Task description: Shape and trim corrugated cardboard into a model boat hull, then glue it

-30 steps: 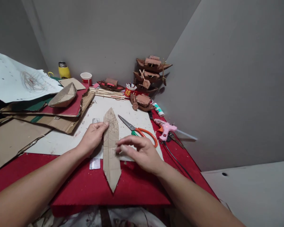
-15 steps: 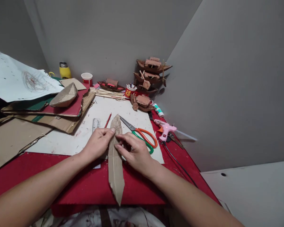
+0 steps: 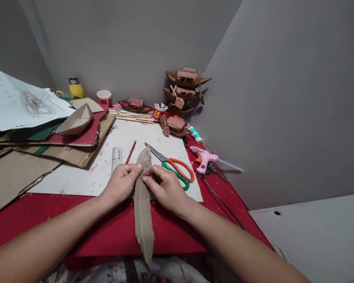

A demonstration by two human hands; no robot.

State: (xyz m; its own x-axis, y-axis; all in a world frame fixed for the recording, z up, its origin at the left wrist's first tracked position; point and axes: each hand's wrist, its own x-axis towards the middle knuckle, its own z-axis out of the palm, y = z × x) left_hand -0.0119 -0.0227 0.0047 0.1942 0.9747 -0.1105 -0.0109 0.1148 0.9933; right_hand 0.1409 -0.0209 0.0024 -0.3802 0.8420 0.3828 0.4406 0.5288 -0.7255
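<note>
A long strip of brown cardboard (image 3: 144, 220), pointed at both ends and creased lengthwise, is held up over the table's front part. My left hand (image 3: 123, 181) pinches its left edge, thumb on the upper face. From the other side my right hand (image 3: 163, 188) grips the right edge with thumb and fingertips close together. Ridges show on the strip's far end. Just beyond the hands lie scissors (image 3: 177, 167) with one orange and one green handle. A red pencil (image 3: 131, 151) and a clear ruler (image 3: 117, 156) rest left of the strip.
White paper (image 3: 85, 173) covers part of the red table (image 3: 112, 243). Stacked cardboard (image 3: 73, 153) and a small cardboard hull (image 3: 76, 120) are at left. Brown model boats (image 3: 185, 92), thin sticks (image 3: 132, 116) and paper cups (image 3: 104, 97) stand behind. A pink glue gun (image 3: 205, 159) lies right.
My right thumb and fingertips have closed onto the strip's right edge. The strip's near tip has come a little closer to me. The view has shifted slightly.
</note>
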